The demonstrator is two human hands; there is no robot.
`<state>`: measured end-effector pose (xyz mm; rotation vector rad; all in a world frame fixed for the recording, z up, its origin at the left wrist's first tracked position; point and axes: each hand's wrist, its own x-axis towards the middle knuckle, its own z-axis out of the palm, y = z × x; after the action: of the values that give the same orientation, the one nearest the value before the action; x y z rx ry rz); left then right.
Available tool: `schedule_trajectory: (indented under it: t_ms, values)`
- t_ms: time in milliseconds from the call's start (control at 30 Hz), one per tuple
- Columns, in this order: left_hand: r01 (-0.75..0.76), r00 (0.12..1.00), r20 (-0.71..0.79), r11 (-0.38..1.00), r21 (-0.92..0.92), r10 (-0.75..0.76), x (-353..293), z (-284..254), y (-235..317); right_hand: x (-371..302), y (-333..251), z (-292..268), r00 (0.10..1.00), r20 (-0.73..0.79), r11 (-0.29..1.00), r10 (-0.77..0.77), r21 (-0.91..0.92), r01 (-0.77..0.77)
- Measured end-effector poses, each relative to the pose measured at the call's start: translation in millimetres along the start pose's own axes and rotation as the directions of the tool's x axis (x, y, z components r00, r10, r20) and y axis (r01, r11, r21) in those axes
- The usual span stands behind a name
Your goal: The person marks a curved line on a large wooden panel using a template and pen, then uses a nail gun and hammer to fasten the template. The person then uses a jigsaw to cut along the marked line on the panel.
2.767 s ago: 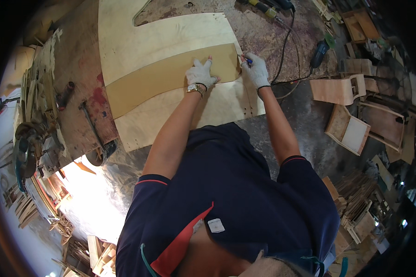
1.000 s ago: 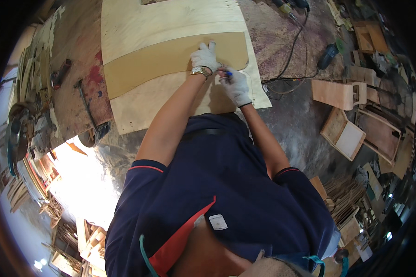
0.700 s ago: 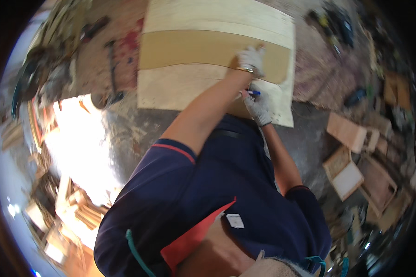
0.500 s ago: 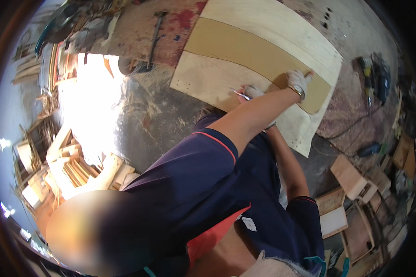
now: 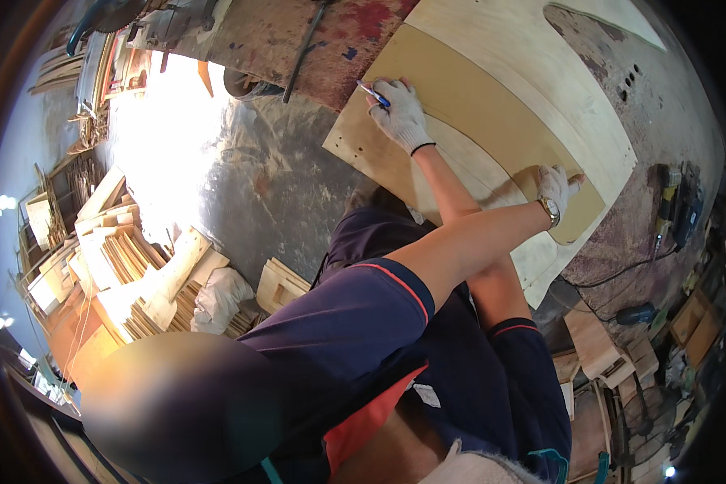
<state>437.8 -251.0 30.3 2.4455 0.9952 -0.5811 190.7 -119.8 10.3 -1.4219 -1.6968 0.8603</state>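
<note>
A long, curved tan template (image 5: 480, 101) lies on a larger pale plywood sheet (image 5: 585, 101). My arms cross, the left forearm above the right. My left hand (image 5: 555, 185), in a white glove with a watch at the wrist, rests on the template near its right end, fingers spread. My right hand (image 5: 401, 115), also gloved, is at the template's far left part, by its lower edge. It is closed around a blue-and-white pen (image 5: 375, 94), whose point sticks out to the left.
Beneath the sheet is a paint-stained work surface (image 5: 355, 44), with a dark metal bar (image 5: 305, 50) on it. To the right are power tools (image 5: 679, 206) and a black cable (image 5: 621, 277). Wood offcuts (image 5: 125, 256) are piled at the left, and more scraps (image 5: 597, 343) lie lower right.
My right hand has moved with the pen from beneath my left forearm to the template's far left part. My left hand stays near the right end. The whole view has shifted somewhat.
</note>
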Motion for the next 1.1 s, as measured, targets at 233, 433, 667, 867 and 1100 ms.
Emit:
schedule_trajectory:
  t_ms: [233, 433, 667, 867, 1100]
  values:
    - [0.025, 0.998, -0.051, 0.999, 0.026, -0.023, 8.5, 11.1, 0.4, -1.0, -1.6, 7.5, 0.999, -0.04, 1.0, -0.03, -0.01, 0.03]
    - [0.046, 0.999, -0.014, 0.998, 0.041, -0.046, 0.6, -0.6, -2.3, -2.7, -5.0, 5.3, 0.999, -0.036, 1.0, -0.024, -0.012, 0.024]
    - [0.014, 1.0, 0.023, 0.999, 0.038, -0.015, -4.3, -8.4, -8.4, -10.0, -1.7, -2.7, 0.997, -0.075, 1.0, -0.009, 0.02, 0.011]
    - [0.029, 0.999, 0.034, 1.0, 0.009, -0.029, 2.3, -0.5, -2.6, -44.6, 5.5, -36.5, 0.993, -0.117, 0.997, 0.026, -0.07, -0.035]
    - [0.033, 0.999, -0.037, 0.999, 0.034, -0.032, 8.9, 10.1, -2.2, -98.9, 12.4, -79.5, 0.952, -0.261, 0.974, 0.161, -0.116, -0.196]
